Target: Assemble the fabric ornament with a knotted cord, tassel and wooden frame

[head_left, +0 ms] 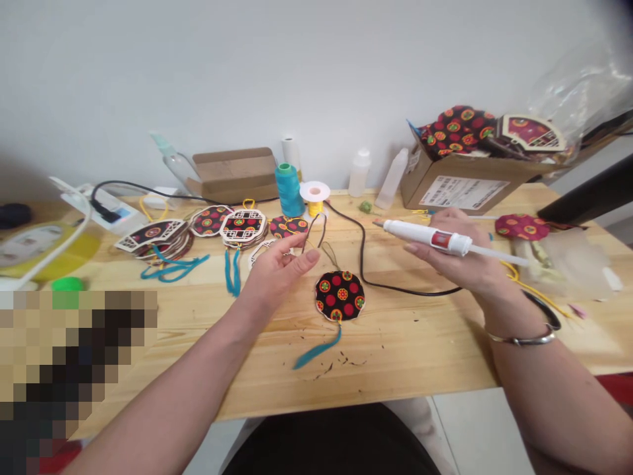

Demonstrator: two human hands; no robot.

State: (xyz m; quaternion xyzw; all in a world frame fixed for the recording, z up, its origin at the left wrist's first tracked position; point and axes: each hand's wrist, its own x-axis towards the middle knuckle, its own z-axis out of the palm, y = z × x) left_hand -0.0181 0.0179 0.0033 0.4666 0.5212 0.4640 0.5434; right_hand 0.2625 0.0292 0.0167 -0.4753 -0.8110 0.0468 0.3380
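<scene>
My right hand (457, 254) is wrapped round a white hot glue pen (425, 236), whose tip points left above the table. A translucent stick juts from the pen's rear. My left hand (281, 267) has its fingers curled, and a thin brown cord loop (324, 227) rises from between thumb and forefinger. Just right of that hand lies a round black fabric pendant (340, 295) with red and flowered dots. A teal tassel (317, 353) hangs off its lower edge, and a thin olive loop (330, 253) sits at its top.
Finished-looking pendants (243, 227) with teal tassels lie at the left. Behind stand a teal thread cone (289, 191), a yellow cord spool (315, 194) and plastic bottles (359, 173). A cardboard box (459, 185) holds fabric pieces. A black cable (363, 257) crosses the table.
</scene>
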